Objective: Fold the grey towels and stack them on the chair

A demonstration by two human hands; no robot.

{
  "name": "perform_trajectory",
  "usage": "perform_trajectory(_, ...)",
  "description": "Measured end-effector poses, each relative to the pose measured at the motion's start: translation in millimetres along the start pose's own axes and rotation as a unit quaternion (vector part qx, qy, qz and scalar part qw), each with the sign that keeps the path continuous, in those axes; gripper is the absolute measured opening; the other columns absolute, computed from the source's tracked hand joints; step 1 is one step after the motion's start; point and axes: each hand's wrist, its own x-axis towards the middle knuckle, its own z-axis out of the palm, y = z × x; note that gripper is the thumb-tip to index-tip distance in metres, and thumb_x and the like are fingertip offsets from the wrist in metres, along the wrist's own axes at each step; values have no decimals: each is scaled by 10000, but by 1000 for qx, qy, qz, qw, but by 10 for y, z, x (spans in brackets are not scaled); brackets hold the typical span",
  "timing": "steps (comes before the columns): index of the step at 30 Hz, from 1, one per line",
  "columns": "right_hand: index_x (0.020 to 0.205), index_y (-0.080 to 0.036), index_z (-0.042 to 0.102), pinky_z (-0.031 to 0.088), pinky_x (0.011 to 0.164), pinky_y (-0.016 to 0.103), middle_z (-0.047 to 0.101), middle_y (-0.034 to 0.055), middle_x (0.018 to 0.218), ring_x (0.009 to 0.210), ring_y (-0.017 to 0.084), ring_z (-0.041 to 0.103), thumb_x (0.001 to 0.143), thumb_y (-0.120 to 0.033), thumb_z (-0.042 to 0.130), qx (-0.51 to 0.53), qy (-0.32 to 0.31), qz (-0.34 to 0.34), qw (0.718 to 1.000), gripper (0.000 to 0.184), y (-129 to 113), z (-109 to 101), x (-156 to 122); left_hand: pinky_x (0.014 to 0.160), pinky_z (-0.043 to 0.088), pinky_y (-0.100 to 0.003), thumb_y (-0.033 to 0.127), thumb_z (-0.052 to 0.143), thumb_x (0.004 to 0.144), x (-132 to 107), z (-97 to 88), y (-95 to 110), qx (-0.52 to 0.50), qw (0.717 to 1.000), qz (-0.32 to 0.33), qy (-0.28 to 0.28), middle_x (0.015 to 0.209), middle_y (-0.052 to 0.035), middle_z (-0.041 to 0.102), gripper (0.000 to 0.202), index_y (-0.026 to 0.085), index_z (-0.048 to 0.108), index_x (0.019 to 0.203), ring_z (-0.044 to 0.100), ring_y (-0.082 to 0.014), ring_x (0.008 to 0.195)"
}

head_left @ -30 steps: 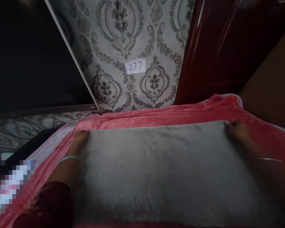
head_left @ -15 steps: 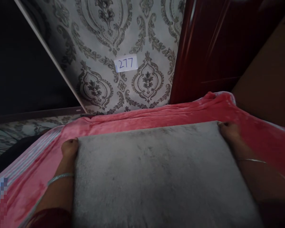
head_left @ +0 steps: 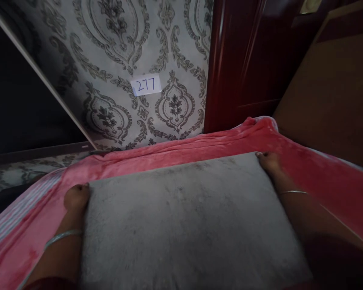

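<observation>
A mottled grey, soft-looking rectangular cloth (head_left: pixel 184 221) is stretched flat over the pink-red blanket (head_left: pixel 299 161). At its far left corner my left hand (head_left: pixel 76 197) is closed in a fist on the edge, a light bangle on its wrist. My right hand (head_left: pixel 269 161) pinches the far right corner, with a thin bangle below it. Between the hands the far edge runs nearly straight, slightly higher at the right. Low in the view the near part of the cloth is dim, and its left side runs out of the picture.
Behind the blanket stands a wall with patterned wallpaper (head_left: pixel 169 48) and a paper label reading 277 (head_left: pixel 146 84). A dark red glossy door (head_left: pixel 238 60) and a brown panel (head_left: pixel 329 88) rise at the right. A large black panel (head_left: pixel 21 92) leans into view at the left.
The view has turned slightly to the right, so everything sits further left. Both hands keep hold of the same corners of the cloth.
</observation>
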Motion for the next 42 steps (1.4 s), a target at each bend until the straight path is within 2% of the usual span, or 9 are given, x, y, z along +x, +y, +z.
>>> perform_trajectory(5,1244,-81,640,418,854,390,615,237,1242,1128,316,553,933,-312,486,-42,27,-62,997,417,-174,-131,-261,733,544,-456,329,492,803,-187,-171,277,40,999,8,9,1028,-259,695,464,31,685,1102,657,-383,972)
perform_trajectory(8,1202,-148,670,389,962,440,610,179,1297,1193,324,511,959,-301,436,-95,21,-280,955,371,-428,-82,-589,988,466,-462,311,405,887,-434,-164,679,35,978,206,-6,1203,-224,661,457,70,675,1167,594,-337,1151)
perform_trajectory(12,1135,-202,698,393,976,394,680,120,1194,1117,272,569,972,-315,457,-71,-90,-514,850,312,-881,164,-1096,1005,440,-374,355,341,951,-808,-7,1300,6,899,420,-127,1137,-138,704,436,154,701,1091,615,-259,1095)
perform_trajectory(14,1159,-212,685,400,955,389,677,109,1203,1100,269,578,974,-341,478,-70,-127,-549,823,306,-1054,292,-1250,965,450,-373,380,335,968,-927,73,1503,28,882,446,-148,1086,-147,709,436,154,700,1043,623,-262,1062)
perform_trajectory(17,1096,-191,697,419,881,351,695,114,1133,1045,260,597,974,-315,487,-83,-154,-522,835,272,-1191,422,-1271,914,461,-353,371,340,981,-959,152,1628,73,889,427,-146,1042,-160,709,417,143,689,1007,637,-259,1039)
perform_trajectory(23,891,-174,688,410,789,266,713,89,973,923,203,618,965,-224,470,-55,-180,-486,854,236,-1201,581,-1021,864,475,-353,360,308,1000,-810,268,1636,101,901,395,-146,1064,-172,720,433,141,681,1026,675,-264,1002)
perform_trajectory(32,1009,-182,686,419,824,298,708,102,1066,995,230,592,956,-246,457,-77,-177,-478,857,243,-1148,644,-1026,927,448,-314,383,287,1006,-798,300,1593,106,888,413,-169,1118,-144,702,437,152,655,1057,645,-233,1075)
perform_trajectory(36,1202,-185,662,396,946,418,645,148,1257,1137,296,544,969,-296,430,-126,-129,-468,865,347,-887,448,-900,955,440,-375,376,298,984,-660,113,1321,131,891,402,-167,1142,-196,678,451,106,649,1066,627,-281,1093)
perform_trajectory(42,1269,-210,633,314,1025,583,598,151,1328,1219,340,498,986,-376,380,-243,-89,-345,902,414,-264,14,-405,965,423,-461,421,323,947,-350,-142,780,223,902,334,-160,1161,-239,675,499,81,661,1082,601,-351,1133)
